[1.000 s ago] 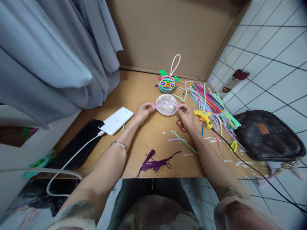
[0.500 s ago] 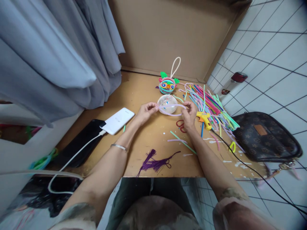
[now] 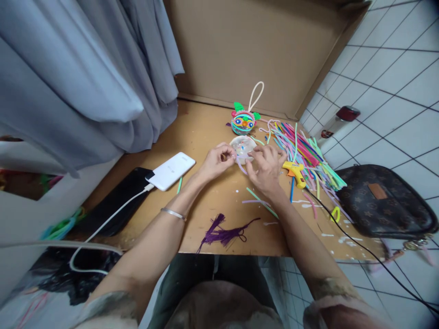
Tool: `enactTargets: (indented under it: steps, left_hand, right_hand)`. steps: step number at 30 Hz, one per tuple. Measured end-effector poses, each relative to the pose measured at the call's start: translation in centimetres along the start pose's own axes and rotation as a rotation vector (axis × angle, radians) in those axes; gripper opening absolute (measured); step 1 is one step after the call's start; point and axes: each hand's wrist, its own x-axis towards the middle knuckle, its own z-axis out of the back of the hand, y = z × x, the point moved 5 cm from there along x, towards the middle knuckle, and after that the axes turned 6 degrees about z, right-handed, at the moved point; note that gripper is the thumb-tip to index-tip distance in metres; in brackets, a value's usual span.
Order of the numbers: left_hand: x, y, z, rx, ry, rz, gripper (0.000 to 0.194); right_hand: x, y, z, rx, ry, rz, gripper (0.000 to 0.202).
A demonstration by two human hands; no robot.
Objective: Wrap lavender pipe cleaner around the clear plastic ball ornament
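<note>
My left hand (image 3: 218,161) is closed in a pinch on a lavender pipe cleaner (image 3: 242,167), which bends towards my right hand. My right hand (image 3: 266,168) has thumb and forefinger apart at the pipe cleaner's other side, touching or nearly touching it; its fingertips are partly hidden. Just behind the fingers sits a clear round bowl-like shell (image 3: 242,142) with small coloured specks in it. Beyond that stands a decorated ball (image 3: 243,122) with eyes, green ears and a cream loop on top.
Right of my hands lie a yellow glue gun (image 3: 295,173) with a black cord and a heap of coloured pipe cleaners (image 3: 303,148). A brown bag (image 3: 387,201) is at the right edge. Purple tassels (image 3: 222,234) lie in front, a white power bank (image 3: 173,171) at left.
My right hand has loosened its pinch and spread its fingers, moving slightly nearer my left hand. The loop of lavender pipe cleaner has lost its wide oval shape.
</note>
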Motion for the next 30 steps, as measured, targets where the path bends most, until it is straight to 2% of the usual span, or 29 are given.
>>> enactTargets:
  steps: [5,10,13,16,20,30]
  left_hand:
    - [0.0,-0.4,-0.1,-0.006,0.038,-0.003,0.013]
    - [0.2,0.2,-0.1,-0.017,0.054,0.016,0.011]
    - [0.2,0.4,-0.4,-0.019,0.079,0.030,0.010]
    - [0.0,0.2,-0.7,-0.028,0.109,0.032,0.009]
    - [-0.2,0.0,-1.1,-0.051,0.134,0.038,0.013]
    - [0.0,-0.2,-1.3,-0.166,0.076,0.011,0.016]
  right_hand:
    - [0.5,-0.9,0.2,0.130,0.100,-0.029,0.023]
    - [0.6,-2.5,-0.4,0.227,0.272,-0.075,0.030]
    - [0.7,-2.9,0.1,0.159,0.192,-0.083,0.029]
    - [0.8,-2.2,0.3,0.284,0.110,-0.055,0.022]
    - [0.7,-1.1,-0.5,0.472,0.135,-0.080,0.015]
    - [0.5,-1.2,-1.4,0.629,0.089,-0.278,0.012]
